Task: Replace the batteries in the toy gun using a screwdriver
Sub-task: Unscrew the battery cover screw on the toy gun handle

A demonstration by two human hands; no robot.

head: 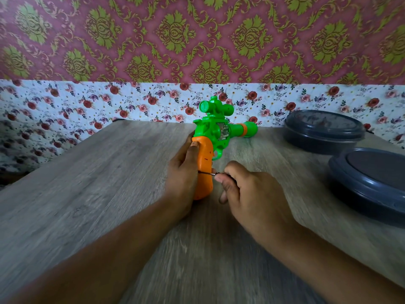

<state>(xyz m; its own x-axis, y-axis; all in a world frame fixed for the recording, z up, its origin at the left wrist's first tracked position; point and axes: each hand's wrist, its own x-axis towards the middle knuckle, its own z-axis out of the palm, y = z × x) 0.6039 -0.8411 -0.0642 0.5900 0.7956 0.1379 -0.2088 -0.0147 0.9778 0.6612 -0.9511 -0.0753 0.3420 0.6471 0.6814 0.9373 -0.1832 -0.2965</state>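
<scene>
Presently, one toy gun (215,130) stands on the bench (98,172), its orange handle grasped by the left hand (182,178). Right hand (252,194) pinches one screwdriver (209,173) against the handle. Two dark lidded containers (323,130) sit right; no legible writing.

Screwdriver (210,172) handle buried in right hand (247,194) (only thin shaft shows), nearer grey container (370,183) cut by right edge, table (87,194) motion-blurred

Green toy gun (215,125) with orange grip; grey woodgrain tabletop (109,183); two dark grey containers (372,183); floral wallpaper (153,40).
</scene>
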